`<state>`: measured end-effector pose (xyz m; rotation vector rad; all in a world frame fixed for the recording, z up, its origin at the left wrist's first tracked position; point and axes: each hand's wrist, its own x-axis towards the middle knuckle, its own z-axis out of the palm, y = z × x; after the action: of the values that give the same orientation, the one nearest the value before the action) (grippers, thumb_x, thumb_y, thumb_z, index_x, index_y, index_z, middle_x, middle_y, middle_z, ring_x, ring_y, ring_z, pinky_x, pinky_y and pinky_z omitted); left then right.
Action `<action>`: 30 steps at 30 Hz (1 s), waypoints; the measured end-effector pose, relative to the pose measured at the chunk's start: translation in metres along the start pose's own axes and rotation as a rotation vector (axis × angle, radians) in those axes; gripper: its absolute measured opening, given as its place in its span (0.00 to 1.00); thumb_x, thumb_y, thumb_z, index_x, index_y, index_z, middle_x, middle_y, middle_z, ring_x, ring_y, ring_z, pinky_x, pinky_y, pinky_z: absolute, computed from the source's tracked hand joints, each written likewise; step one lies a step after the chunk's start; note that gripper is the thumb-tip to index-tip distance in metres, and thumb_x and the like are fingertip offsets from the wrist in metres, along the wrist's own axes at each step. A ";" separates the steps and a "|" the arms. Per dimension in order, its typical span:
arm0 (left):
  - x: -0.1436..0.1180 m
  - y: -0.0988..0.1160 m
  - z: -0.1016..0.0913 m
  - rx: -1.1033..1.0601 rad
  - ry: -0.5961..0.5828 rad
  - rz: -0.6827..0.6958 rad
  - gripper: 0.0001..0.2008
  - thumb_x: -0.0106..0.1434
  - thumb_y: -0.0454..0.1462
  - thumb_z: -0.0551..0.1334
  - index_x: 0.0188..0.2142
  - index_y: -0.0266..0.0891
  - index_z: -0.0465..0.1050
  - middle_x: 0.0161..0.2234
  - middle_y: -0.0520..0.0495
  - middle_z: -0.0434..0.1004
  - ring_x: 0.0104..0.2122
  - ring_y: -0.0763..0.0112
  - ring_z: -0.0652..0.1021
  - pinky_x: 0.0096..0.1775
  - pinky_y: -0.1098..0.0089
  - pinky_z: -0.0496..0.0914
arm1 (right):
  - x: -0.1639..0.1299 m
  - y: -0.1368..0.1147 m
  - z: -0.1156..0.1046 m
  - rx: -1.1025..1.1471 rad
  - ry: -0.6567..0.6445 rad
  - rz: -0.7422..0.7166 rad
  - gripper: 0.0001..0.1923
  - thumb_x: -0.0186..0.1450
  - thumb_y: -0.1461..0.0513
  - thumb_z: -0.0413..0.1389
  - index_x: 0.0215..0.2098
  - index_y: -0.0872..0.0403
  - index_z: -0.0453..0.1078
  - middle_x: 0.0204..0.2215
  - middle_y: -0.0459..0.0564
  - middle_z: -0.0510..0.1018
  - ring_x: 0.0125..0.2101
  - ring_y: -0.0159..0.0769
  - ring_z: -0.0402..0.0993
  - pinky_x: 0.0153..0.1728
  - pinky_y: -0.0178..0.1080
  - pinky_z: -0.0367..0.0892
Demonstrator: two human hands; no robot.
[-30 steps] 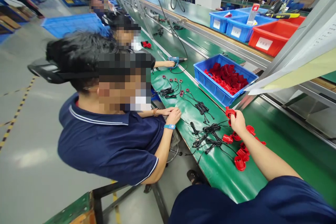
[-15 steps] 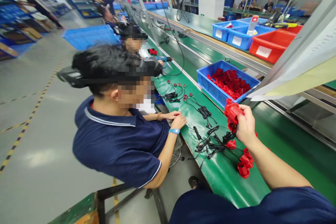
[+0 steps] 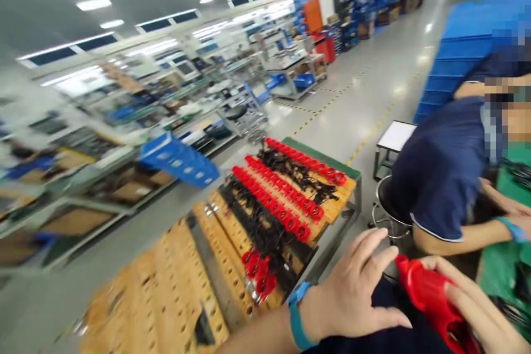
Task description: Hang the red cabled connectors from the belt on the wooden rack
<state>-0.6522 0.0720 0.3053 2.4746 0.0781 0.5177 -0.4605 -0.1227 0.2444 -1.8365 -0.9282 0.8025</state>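
Holding red parts in a wrapped grip, right hand, near right | left hand spread wide, empty, just left of them | red pieces and black cables in rows on wooden surface, farther left | step, judged: two-handed handling | next move appears to call for left hand closing, right grip steady

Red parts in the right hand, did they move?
Yes, the red parts were over the green bench; now the right hand holds them past its edge, toward the stool.
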 end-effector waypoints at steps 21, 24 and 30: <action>-0.239 -0.026 -0.094 0.004 -0.135 -0.486 0.53 0.59 0.29 0.66 0.74 0.45 0.33 0.52 0.40 0.77 0.48 0.54 0.79 0.52 0.56 0.77 | 0.016 -0.117 0.287 0.329 -0.560 0.279 0.32 0.70 0.35 0.43 0.41 0.52 0.69 0.38 0.49 0.75 0.41 0.42 0.70 0.48 0.43 0.67; -0.230 -0.020 -0.091 -0.021 -0.121 -0.499 0.39 0.60 0.26 0.63 0.68 0.47 0.55 0.51 0.44 0.77 0.49 0.57 0.78 0.53 0.56 0.76 | 0.019 -0.112 0.282 0.350 -0.551 0.336 0.36 0.66 0.31 0.46 0.42 0.53 0.68 0.33 0.47 0.76 0.36 0.40 0.71 0.43 0.43 0.68; -0.201 -0.009 -0.061 0.125 -0.074 -0.396 0.26 0.61 0.25 0.58 0.58 0.42 0.66 0.42 0.44 0.76 0.41 0.58 0.79 0.44 0.57 0.78 | 0.036 -0.091 0.255 0.373 -0.670 0.408 0.42 0.60 0.26 0.47 0.38 0.55 0.68 0.26 0.47 0.76 0.27 0.35 0.70 0.31 0.37 0.66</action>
<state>-0.8606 0.0781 0.2762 2.5044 0.5730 0.2561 -0.6752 0.0449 0.2244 -1.4505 -0.7255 1.7875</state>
